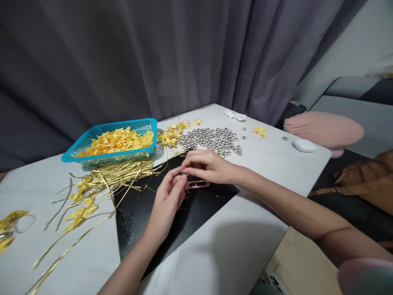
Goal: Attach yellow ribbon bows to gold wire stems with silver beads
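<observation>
Over the black mat [135, 221], my left hand [170, 190] and my right hand [208, 166] meet fingertip to fingertip. Both are closed in a pinch. A short bit of thin gold cord [186, 175] shows between the fingertips; the rest of what they hold is hidden by the fingers. Just under my right hand lies a pink frame-like piece with oblong openings [199, 184], partly covered. To the left of my hands is a heap of gold cords [123, 174], some with yellow ribbon bows [78, 217] on them.
A blue plastic basket [69, 155] full of folded yellow ribbon pieces [123, 141] stands at the back left. Many silver heart-shaped beads [211, 139] lie beyond my hands, beside yellow bows [168, 137]. A white rounded case [303, 145] sits near the table's [276, 164] right edge.
</observation>
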### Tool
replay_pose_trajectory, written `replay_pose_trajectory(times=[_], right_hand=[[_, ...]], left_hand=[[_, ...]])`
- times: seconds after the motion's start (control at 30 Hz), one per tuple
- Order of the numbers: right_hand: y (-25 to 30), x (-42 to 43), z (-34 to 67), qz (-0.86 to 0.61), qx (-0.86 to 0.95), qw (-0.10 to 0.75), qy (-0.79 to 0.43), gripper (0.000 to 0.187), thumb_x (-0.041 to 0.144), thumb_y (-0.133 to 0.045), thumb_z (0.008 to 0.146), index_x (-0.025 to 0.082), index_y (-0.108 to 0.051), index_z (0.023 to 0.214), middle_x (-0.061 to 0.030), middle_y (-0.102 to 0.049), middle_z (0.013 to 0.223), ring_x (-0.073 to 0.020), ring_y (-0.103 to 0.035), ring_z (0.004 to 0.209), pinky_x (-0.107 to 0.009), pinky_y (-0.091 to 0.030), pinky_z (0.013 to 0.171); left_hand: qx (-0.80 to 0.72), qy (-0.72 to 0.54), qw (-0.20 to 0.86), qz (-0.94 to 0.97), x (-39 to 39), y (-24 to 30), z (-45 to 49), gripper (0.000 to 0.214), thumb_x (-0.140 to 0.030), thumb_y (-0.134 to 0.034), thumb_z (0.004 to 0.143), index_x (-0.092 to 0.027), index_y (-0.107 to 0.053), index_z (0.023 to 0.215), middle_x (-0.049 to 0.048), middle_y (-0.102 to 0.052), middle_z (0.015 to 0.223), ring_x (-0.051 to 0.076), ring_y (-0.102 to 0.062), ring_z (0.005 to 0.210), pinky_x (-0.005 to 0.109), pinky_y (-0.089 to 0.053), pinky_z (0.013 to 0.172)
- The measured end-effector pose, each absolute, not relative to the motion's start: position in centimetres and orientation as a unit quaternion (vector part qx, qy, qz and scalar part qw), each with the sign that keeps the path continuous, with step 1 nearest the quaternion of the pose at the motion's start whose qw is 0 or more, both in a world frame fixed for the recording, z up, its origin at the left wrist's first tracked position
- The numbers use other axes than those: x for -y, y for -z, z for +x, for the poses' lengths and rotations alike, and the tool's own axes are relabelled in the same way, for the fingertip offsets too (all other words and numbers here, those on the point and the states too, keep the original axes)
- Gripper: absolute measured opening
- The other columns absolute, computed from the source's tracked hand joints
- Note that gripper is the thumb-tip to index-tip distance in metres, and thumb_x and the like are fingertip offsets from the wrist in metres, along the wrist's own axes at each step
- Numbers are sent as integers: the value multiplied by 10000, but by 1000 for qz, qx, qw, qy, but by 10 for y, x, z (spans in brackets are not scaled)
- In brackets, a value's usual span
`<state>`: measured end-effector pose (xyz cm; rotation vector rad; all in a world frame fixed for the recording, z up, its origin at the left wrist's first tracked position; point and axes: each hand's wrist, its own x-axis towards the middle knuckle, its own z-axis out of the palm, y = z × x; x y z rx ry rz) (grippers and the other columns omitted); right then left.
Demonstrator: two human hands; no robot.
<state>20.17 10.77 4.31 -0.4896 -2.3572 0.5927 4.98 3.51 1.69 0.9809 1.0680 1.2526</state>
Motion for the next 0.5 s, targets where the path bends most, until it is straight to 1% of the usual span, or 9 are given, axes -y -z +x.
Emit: replay_pose_trajectory(times=[0.07,0.2,0.4,0.5], right_hand=[[-41,-107,201,-176,908,308,-223,127,166,-501,893,124,-618,869,-34,-605,798,-91,-548,728,-221,-431,670],[-36,-107,199,-202,897,327,-220,118,183,-530,876,126,-620,826,-22,-588,734,-86,-497,643,-209,-409,608],[-25,-107,196,-235,867,367,-244,111,213,-597,834,126,-634,778,7,-534,667,-62,-433,551,-192,-377,542],[-23,-106,195,-238,866,364,-247,118,216,-580,842,129,-625,777,6,-532,671,-66,-435,552,-198,-379,541]], left_hand=[[-496,-538,535,422,-30,-11,49,367,-412,-705,705,-162,-639,966,-76,-439,571,55,-334,457,178,-261,416],[-527,-547,491,427,-25,-5,45,314,-452,-667,732,-163,-638,852,-84,-363,532,74,-283,475,205,-247,444],[-515,-564,486,425,-25,-5,45,295,-453,-669,734,-172,-637,815,-93,-316,508,80,-248,467,215,-234,450],[-520,-578,467,421,-24,-6,46,278,-433,-682,731,-166,-640,798,-92,-320,510,75,-250,463,210,-230,444]])
